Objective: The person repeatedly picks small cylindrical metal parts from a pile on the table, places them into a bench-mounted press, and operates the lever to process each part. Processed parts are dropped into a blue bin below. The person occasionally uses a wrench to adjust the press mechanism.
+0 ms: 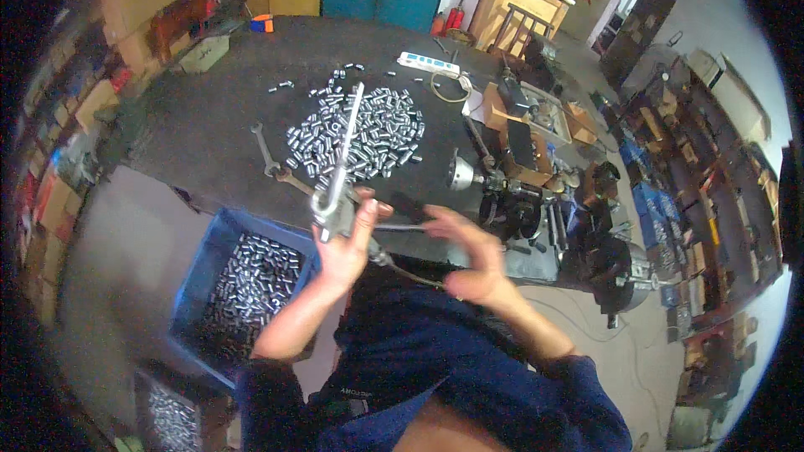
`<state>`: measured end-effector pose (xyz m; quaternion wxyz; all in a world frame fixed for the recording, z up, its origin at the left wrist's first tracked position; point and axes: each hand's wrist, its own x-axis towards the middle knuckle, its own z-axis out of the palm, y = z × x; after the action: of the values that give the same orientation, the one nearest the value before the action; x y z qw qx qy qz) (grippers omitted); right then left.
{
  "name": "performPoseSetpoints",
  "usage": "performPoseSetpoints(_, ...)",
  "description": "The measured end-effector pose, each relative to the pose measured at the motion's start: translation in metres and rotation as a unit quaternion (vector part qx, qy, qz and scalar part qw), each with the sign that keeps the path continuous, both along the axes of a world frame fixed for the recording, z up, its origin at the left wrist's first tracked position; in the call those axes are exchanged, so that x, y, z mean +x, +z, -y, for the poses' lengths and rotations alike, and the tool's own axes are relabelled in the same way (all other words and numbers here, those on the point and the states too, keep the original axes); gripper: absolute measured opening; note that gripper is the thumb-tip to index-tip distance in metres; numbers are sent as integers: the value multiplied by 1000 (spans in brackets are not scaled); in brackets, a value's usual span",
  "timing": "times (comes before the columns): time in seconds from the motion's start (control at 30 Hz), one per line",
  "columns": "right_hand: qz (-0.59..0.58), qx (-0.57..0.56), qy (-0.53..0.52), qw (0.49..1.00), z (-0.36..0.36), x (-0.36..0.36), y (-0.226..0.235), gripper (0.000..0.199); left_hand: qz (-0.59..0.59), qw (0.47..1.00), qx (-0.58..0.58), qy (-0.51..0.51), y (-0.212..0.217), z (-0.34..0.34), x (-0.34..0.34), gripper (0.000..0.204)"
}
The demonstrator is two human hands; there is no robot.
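My left hand (345,253) is closed around a silver metal hand tool (337,211), which looks like an air blow gun. A long bright bar (353,130) rises from it over the workbench, and a thin hose (410,274) trails from its lower end. To the right, my right hand (476,258) has its thumb and fingers apart. A thin rod (402,227) runs from the tool toward those fingertips; whether they touch it I cannot tell. Beyond the tool, a pile of small shiny metal cylinders (385,130) lies on the dark workbench (226,100).
Left of my left arm stands a blue bin (191,285) of similar cylinders. Wrenches (265,149) lie left of the pile. Right are a bench machine with a silver cone (461,172), cardboard boxes (526,151) and a white power strip (429,63). Loaded shelves (712,192) line the right wall.
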<state>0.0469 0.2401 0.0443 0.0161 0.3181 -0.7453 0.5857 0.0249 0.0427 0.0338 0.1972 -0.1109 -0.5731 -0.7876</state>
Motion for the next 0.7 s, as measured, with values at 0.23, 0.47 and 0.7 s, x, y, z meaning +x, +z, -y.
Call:
performPoseSetpoints(0.23,154,86,27,984,36,2,-29,71,38,929,-362,-62,-28,6,17,22)
performPoseSetpoints(0.47,202,256,-67,943,-58,38,-32,27,258,907,-223,-245,-86,46,21,21)
performPoseSetpoints(0.7,216,223,-116,943,-75,42,-51,16,369,864,-78,-333,-144,37,8,24)
